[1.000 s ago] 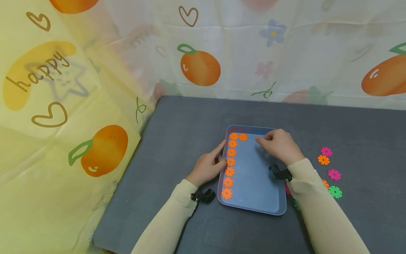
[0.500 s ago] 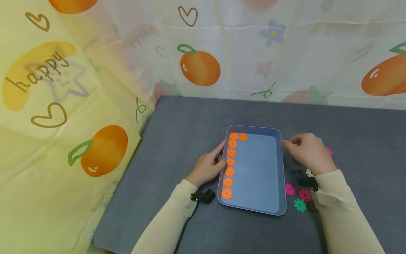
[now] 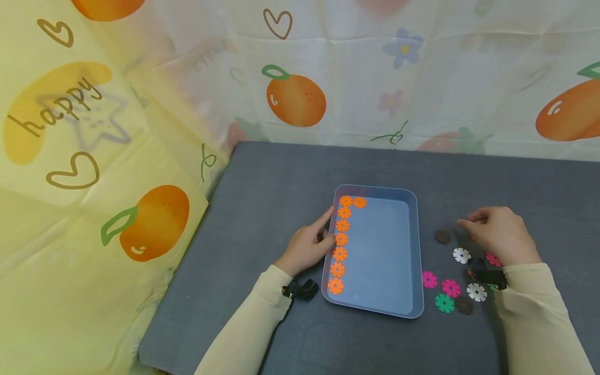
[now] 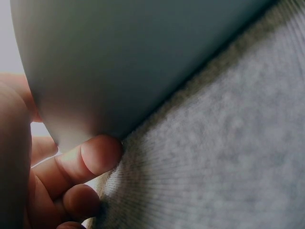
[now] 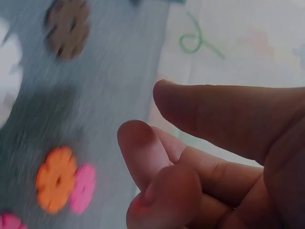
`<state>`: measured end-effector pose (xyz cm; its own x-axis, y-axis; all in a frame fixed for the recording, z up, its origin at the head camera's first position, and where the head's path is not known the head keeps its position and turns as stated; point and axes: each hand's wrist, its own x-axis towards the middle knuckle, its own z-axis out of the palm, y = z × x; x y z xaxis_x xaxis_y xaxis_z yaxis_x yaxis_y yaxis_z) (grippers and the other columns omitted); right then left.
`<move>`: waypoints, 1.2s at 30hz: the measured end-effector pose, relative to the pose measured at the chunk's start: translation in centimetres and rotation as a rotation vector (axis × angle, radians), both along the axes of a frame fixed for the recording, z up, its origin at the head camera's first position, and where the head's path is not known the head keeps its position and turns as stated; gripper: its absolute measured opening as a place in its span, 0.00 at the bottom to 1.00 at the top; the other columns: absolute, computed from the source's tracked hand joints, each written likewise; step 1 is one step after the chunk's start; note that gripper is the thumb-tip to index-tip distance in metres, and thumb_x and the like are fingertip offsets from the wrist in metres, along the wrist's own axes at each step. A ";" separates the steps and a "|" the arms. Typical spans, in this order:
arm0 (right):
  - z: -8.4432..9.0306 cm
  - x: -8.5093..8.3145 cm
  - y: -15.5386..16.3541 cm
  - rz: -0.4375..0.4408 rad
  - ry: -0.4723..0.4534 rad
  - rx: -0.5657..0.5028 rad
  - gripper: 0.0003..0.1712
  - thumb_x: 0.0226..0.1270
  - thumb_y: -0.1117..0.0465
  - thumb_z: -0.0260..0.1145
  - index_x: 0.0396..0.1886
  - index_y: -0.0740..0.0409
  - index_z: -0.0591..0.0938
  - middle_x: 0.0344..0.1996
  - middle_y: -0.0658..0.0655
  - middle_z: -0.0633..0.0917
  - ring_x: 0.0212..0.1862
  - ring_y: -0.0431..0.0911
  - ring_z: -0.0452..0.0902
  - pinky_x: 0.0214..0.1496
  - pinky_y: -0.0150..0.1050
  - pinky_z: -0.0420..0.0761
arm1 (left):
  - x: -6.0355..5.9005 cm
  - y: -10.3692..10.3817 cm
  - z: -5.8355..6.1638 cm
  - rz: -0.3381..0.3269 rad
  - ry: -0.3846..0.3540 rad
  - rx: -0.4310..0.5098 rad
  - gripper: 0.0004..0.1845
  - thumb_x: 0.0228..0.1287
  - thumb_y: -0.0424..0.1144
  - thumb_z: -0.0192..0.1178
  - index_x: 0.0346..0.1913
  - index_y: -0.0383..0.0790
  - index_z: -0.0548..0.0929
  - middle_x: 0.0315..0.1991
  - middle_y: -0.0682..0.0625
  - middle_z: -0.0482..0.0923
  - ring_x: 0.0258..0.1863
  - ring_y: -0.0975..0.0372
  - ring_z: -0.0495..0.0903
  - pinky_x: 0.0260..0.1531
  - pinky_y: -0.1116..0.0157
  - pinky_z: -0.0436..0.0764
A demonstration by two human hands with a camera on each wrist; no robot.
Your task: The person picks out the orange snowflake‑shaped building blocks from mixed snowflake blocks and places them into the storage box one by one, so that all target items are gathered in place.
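Note:
A blue rectangular tray [image 3: 379,250] lies on the dark table. My left hand [image 3: 303,248] grips its left side, with the thumb over the rim and fingers along the outer wall; the left wrist view shows fingertips against the tray wall [image 4: 133,52]. Orange notched flower discs [image 3: 342,225] run down the tray's left side, and one more orange disc [image 3: 359,202] begins the top row. My right hand [image 3: 503,237] hovers right of the tray, thumb and bent forefinger apart with nothing between them. Below it in the right wrist view are an orange disc [image 5: 56,180] and a pink disc [image 5: 83,188].
Loose discs lie right of the tray: brown [image 3: 442,237], white [image 3: 461,255], pink [image 3: 429,279] and green [image 3: 444,303], some partly hidden by the right hand and sleeve. A fruit-patterned cloth [image 3: 347,78] hangs behind the table [image 3: 276,177].
My right hand has moved from over the tray's upper part rightward past its rim to above the loose discs. The left hand and the tray have stayed in place.

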<state>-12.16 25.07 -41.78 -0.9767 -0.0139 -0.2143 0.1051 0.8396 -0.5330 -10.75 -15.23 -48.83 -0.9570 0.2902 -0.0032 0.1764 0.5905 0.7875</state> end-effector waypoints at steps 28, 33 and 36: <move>-2.1 0.8 2.7 -0.087 -0.095 0.071 0.26 0.68 0.50 0.72 0.43 0.74 0.86 0.28 0.63 0.85 0.33 0.55 0.79 0.24 0.45 0.74 | -0.1 -0.1 0.0 0.000 0.033 -0.016 0.38 0.71 0.44 0.56 0.83 0.54 0.63 0.25 0.58 0.76 0.16 0.66 0.66 0.21 0.66 0.66; -2.3 0.7 2.1 -0.091 -0.068 0.050 0.24 0.65 0.52 0.74 0.42 0.72 0.84 0.27 0.61 0.83 0.31 0.52 0.78 0.24 0.42 0.73 | -0.1 -0.1 0.0 -0.001 0.032 -0.016 0.38 0.71 0.44 0.55 0.83 0.55 0.62 0.25 0.58 0.76 0.16 0.66 0.66 0.21 0.67 0.66; -2.3 0.6 1.8 -0.094 -0.056 0.045 0.22 0.65 0.52 0.73 0.42 0.71 0.83 0.27 0.60 0.82 0.30 0.52 0.77 0.24 0.42 0.72 | 0.0 -0.1 0.0 -0.003 0.028 -0.015 0.38 0.71 0.44 0.56 0.83 0.55 0.62 0.25 0.58 0.77 0.16 0.66 0.67 0.22 0.67 0.67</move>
<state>-11.57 26.83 -44.11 -0.9596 0.0880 -0.2673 0.2132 0.8474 -0.4863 -10.77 -15.29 -48.85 -0.9559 0.2932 0.0190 0.1999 0.6018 0.7733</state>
